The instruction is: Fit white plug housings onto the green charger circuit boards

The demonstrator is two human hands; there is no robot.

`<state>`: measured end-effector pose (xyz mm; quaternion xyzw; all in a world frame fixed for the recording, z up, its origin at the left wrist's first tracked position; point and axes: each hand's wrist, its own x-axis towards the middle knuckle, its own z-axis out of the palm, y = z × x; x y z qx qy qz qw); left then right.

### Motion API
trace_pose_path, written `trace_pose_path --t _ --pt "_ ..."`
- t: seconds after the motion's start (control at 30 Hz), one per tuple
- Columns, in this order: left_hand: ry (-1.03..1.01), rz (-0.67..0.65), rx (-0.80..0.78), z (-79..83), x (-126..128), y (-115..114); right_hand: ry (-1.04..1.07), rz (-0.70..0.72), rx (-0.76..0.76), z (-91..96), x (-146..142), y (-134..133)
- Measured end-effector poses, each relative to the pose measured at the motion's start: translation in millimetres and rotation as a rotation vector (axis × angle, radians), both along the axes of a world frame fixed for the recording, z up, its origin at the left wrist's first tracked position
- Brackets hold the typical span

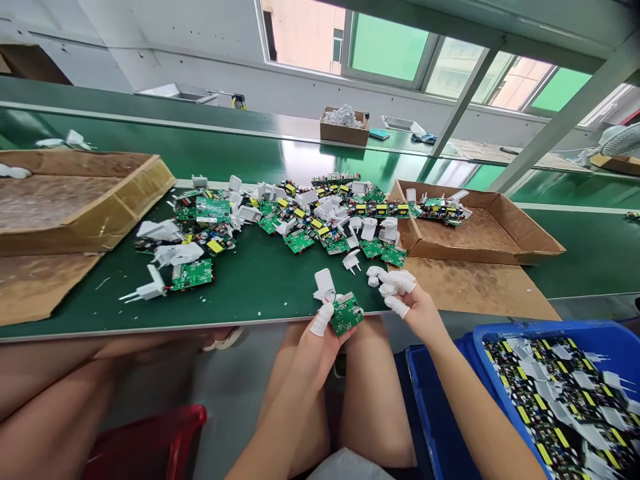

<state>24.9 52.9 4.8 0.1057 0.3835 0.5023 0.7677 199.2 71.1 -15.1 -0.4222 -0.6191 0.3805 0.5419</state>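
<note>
My left hand (320, 337), with a white cover on the thumb, grips a small green circuit board (346, 313) just over the front edge of the bench. A white plug housing (325, 285) is joined to this board and stands up behind the thumb. To the right, my right hand (407, 297) hovers by the bench edge, its white-covered fingers stretched to the left and the thumb apart from them. Nothing shows between them. Beyond both hands lies a heap of circuit boards (300, 241) with white plug housings; one loose white plug (352, 261) lies nearest.
Cardboard trays stand at left (125, 197) and right (530, 250); the right one holds several boards. A blue bin (480, 347) full of boards with plugs is beside my right arm. Another person's legs (50, 393) and a red stool (185, 420) are at left.
</note>
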Motion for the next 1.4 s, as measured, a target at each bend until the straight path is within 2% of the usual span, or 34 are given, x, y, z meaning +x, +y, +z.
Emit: trace_pose_path --t 0.07,0.2,0.3,0.47,0.57,0.73,0.8,0.9,1.1,1.2,1.3,1.4 --pt "-0.023 -0.004 0.013 0.2 2.5 1.1 -0.026 -0.003 0.084 0.7 -16.4 -10.1" --pt "-0.055 -0.015 0.073 -1.4 3.3 -1.1 -0.254 -0.149 0.330 -1.1 -41.9 -20.5" --pt "-0.024 -0.029 0.101 -3.7 2.9 -3.5 -0.312 -0.187 0.384 -6.4 -51.6 -20.8" --pt "0.162 -0.052 0.156 -13.8 4.1 -5.9 -0.359 -0.216 0.297 -15.0 -58.1 -25.5" --pt "0.219 -0.026 0.187 -20.5 3.4 -7.5 -0.319 -0.130 0.217 -15.0 -54.1 -32.8" --pt "0.239 -0.039 0.309 -22.6 -1.0 -10.1 -0.052 0.044 -0.176 -7.3 -42.5 -40.2" --pt "0.271 -0.020 0.331 -22.2 -2.8 -9.2 -0.039 0.145 -0.273 -4.5 -43.8 -39.6" --pt "0.328 0.005 0.324 -20.9 -6.8 -7.1 -0.164 0.232 -0.252 -3.5 -52.8 -37.6" --pt "0.361 -0.091 0.299 -17.1 -18.4 -9.8 -0.288 0.129 -0.104 -10.6 -68.7 -38.1" --pt "0.363 0.004 0.280 -16.5 -17.2 -10.1 -0.341 0.099 -0.056 -11.8 -71.3 -40.1" --pt "0.324 0.138 0.183 -17.5 -14.2 -7.0 -0.406 0.095 -0.034 -10.2 -72.9 -41.9" --pt "0.352 0.113 0.158 -22.6 -15.4 -6.3 -0.437 0.029 -0.070 -7.3 -73.5 -42.9"
